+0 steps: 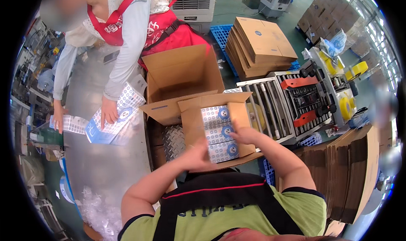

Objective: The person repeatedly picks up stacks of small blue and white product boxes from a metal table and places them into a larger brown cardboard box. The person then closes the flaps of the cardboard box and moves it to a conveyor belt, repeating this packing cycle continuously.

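Note:
An open cardboard carton stands in front of me, filled with white packs with blue round marks stacked in a row. My left hand presses against the near left side of the lowest pack. My right hand rests on the right edge of the packs, fingers spread over them. Neither hand clearly grips a pack.
Behind it stands an empty open carton. A co-worker in a red apron handles patterned packs on a steel table at left. A roller conveyor with a tape machine is at right. Flat cartons are stacked behind, and more at right.

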### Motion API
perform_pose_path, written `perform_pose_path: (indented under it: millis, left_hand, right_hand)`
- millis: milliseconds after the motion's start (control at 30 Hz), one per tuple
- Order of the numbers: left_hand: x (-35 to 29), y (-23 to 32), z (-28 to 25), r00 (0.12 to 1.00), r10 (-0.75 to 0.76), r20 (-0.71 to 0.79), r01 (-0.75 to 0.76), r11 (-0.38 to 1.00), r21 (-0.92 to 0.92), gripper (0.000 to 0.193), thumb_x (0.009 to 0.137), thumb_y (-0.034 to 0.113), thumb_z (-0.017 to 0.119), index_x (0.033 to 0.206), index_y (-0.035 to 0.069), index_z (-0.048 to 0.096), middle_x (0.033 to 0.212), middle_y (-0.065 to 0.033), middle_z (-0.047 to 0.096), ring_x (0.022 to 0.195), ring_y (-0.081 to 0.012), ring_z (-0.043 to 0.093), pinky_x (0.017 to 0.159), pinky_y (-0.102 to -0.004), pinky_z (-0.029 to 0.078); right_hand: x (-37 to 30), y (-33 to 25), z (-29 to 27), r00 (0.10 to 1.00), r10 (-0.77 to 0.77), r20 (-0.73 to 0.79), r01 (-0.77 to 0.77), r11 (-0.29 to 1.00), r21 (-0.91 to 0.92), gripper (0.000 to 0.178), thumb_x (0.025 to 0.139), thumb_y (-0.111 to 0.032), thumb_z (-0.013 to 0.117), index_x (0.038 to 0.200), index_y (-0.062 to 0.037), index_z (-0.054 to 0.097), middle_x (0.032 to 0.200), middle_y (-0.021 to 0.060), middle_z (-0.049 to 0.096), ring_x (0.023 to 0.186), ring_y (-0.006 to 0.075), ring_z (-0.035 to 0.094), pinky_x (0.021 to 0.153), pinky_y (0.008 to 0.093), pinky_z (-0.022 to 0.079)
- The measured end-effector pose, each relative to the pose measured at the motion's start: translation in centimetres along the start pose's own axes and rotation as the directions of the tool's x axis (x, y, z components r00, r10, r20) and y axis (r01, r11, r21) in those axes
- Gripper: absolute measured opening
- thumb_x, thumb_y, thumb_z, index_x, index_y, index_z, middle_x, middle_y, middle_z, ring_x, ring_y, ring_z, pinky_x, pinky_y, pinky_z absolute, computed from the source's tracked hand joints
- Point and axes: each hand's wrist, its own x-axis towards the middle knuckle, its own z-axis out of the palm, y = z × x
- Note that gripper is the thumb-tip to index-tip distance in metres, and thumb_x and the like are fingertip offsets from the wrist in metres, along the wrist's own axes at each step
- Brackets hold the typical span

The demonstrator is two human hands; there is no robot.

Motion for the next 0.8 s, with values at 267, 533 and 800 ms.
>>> perform_pose_path:
  millis: [267, 533, 800]
  left_hand:
    - [3.8, -2.1, -0.4, 0.823, -0.536, -0.19, 0.568, 0.773, 0.282, 0.121, 0.068, 0.053, 0.082, 0.154, 0.004, 0.012, 0.155, -0.025, 0.026, 0.142, -0.0425, 0.027, 0.115, -0.0447, 0.029]
    - [2.4, -11.9, 10.6, 0.66, -0.553, -0.508, 0.168, 0.768, -0.619, 0.085, 0.093, 0.021, 0.061, 0.153, -0.002, 0.005, 0.154, -0.026, 0.025, 0.142, -0.0346, 0.03, 0.114, -0.0399, 0.029]
    - [11.1, -3.6, 17.2, 0.622, -0.627, -0.469, 0.175, 0.696, -0.697, 0.066, 0.102, 0.019, 0.042, 0.156, 0.007, 0.006, 0.15, -0.0267, 0.032, 0.134, -0.0353, 0.042, 0.109, -0.0417, 0.035]
  right_hand:
    - [2.9, -4.4, -6.8, 0.726, -0.297, -0.62, 0.302, 0.948, -0.101, 0.048, 0.091, -0.026, 0.057, 0.132, -0.0015, 0.05, 0.124, 0.0185, 0.059, 0.118, 0.0394, 0.054, 0.102, 0.0445, 0.043]
    - [0.7, 4.6, 8.4, 0.669, -0.294, -0.683, 0.126, 0.95, -0.286, 0.048, 0.087, -0.027, 0.062, 0.129, -0.0039, 0.054, 0.132, 0.0129, 0.054, 0.128, 0.0322, 0.046, 0.112, 0.0545, 0.029]
    - [0.5, 10.8, 6.4, 0.654, -0.02, -0.756, -0.129, 0.982, -0.137, 0.045, 0.093, -0.041, 0.054, 0.137, -0.0323, 0.052, 0.146, 0.0083, 0.044, 0.141, 0.0393, 0.03, 0.108, 0.0718, 0.018]
